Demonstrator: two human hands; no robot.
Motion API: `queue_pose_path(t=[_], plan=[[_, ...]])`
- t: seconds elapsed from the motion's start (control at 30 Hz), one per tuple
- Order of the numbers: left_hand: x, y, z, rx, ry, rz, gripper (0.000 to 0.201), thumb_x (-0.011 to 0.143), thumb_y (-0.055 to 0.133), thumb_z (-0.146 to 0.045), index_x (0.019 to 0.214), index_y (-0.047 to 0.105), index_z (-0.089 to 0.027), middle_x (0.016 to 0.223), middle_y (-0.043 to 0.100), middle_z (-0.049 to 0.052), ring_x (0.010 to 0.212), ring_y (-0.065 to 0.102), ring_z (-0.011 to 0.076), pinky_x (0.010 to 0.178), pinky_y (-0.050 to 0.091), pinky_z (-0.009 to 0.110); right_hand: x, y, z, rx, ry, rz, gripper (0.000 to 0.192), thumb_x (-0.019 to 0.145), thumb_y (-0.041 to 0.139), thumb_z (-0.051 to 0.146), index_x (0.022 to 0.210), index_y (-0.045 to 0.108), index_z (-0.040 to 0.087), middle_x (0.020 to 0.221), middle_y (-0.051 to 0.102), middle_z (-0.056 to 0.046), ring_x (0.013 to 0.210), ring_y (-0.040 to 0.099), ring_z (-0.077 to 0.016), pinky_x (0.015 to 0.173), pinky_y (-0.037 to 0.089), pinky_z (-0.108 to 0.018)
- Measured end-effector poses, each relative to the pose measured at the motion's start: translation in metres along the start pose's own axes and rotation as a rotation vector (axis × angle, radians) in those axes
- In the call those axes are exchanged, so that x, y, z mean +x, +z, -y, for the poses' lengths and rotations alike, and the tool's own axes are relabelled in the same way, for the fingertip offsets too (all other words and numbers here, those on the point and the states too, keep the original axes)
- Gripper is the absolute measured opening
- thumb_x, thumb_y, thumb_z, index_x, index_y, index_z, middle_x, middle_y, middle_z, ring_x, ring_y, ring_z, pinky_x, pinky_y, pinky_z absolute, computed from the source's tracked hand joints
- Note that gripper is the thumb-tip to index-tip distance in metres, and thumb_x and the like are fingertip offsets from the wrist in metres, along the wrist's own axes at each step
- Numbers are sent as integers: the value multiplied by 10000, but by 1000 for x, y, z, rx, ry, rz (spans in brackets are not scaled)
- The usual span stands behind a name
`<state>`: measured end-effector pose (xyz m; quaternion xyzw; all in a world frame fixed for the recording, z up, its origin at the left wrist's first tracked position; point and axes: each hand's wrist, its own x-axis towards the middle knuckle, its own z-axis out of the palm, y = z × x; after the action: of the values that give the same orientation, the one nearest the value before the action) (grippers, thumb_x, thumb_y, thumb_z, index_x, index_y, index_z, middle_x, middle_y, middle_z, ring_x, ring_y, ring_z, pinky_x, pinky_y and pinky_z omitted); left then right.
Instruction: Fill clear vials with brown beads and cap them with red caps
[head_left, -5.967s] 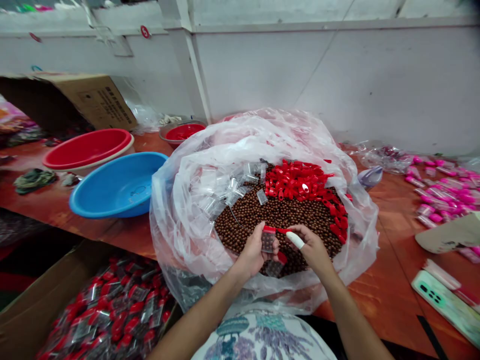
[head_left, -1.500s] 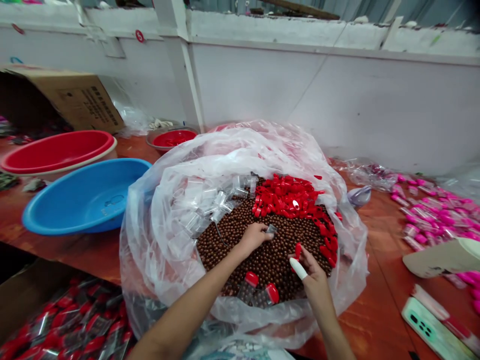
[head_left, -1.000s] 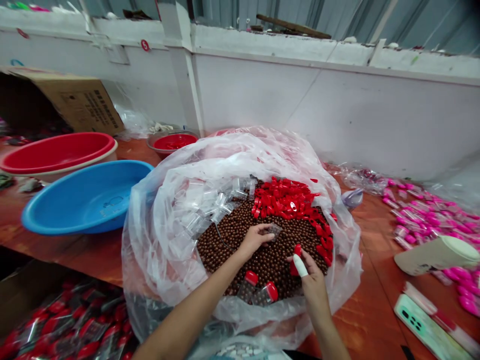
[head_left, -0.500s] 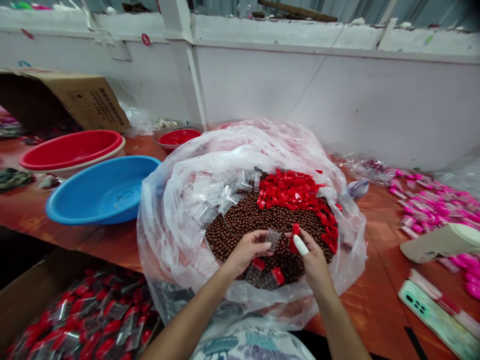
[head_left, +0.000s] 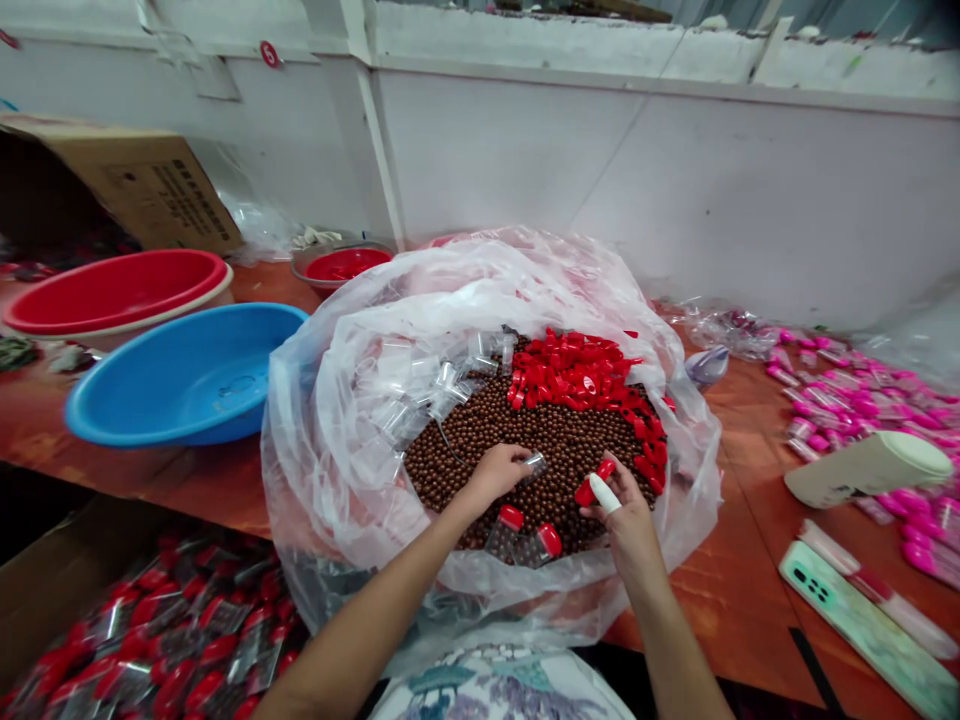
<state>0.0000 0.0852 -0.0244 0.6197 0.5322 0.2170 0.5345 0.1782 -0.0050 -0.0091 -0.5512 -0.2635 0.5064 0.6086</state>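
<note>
Since half-second ago, left hand (head_left: 491, 472) dropped onto brown beads (head_left: 559, 450), pinching clear vial (head_left: 534, 463) low, mouth into beads, apparently to scoop. Right hand (head_left: 626, 515) at 3 o'clock of it grips red cap (head_left: 587, 490), ready beside. Two capped vials (head_left: 525, 535) lie at 6 o'clock on bag edge, within reach.

You are in a packing workshop | bulk brown beads (head_left: 525, 450) in plastic sack (head_left: 360, 420) | basins (head_left: 180, 370) on worktop (head_left: 750, 590) | carton of filled vials (head_left: 150, 650)
</note>
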Motion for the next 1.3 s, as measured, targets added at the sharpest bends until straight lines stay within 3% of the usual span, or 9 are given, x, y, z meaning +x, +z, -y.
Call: queue_pose_path(t=[0.1,0.3,0.5,0.63,0.77,0.9,1.07,1.2,1.3], plan=[[8,5,2,-26,27,18,312,660,578,-202,950,679,-148,704,629,14,512,461,91,477,338,194,-1,-6,0,27,-14,-26,597,616,730,307,1167,503,295,977,554,5,764,570,-142,552,543,-246],[9,11,3,-163,57,81,356,647,594,-170,997,648,-133,787,642,29,637,528,111,567,405,203,2,-11,-4,9,-87,-56,294,552,751,265,799,602,208,832,609,20,783,596,-157,707,519,-300],[-6,10,-1,-572,-17,210,424,623,694,-260,1018,634,-117,844,641,54,663,554,119,629,461,260,7,-9,-7,102,-119,-70,270,525,756,191,679,534,204,821,647,32,807,609,-143,780,486,-294],[-16,8,-4,-702,-44,256,452,596,742,-257,1019,639,-135,861,643,54,678,572,119,669,471,276,10,-4,-2,144,-49,-68,352,516,743,167,844,628,227,880,664,26,854,619,-152,818,484,-292],[-25,7,-9,-742,-8,295,443,617,735,-256,1030,636,-131,895,645,69,716,586,131,678,474,272,9,5,7,129,-45,46,409,591,709,222,995,645,213,1065,654,-43,1036,579,-223,946,423,-391],[-33,7,-15,-689,-19,255,482,596,748,-281,1040,636,-130,865,656,71,706,590,141,649,474,266,6,14,15,-95,-107,144,360,691,654,270,1049,642,228,1105,644,-50,1077,556,-236,1004,353,-451],[-38,4,-19,-645,11,260,481,608,734,-310,1042,644,-124,873,662,78,698,591,145,626,473,257,3,18,20,-451,-317,250,304,749,609,314,1046,654,259,1151,618,-41,1118,522,-234,1018,336,-448],[-41,1,-21,-640,46,249,462,610,733,-320,1018,658,-117,840,667,69,681,585,139,632,470,255,-1,19,22,-532,-426,328,323,768,592,304,1088,628,282,1179,601,-31,1119,525,-220,1013,350,-427],[-44,-1,-23,-626,74,255,458,621,725,-336,1020,662,-119,840,669,65,678,581,138,631,466,250,-4,20,21,-522,-410,337,308,780,575,309,1081,631,284,1155,616,-19,1097,539,-212,1000,362,-413]])
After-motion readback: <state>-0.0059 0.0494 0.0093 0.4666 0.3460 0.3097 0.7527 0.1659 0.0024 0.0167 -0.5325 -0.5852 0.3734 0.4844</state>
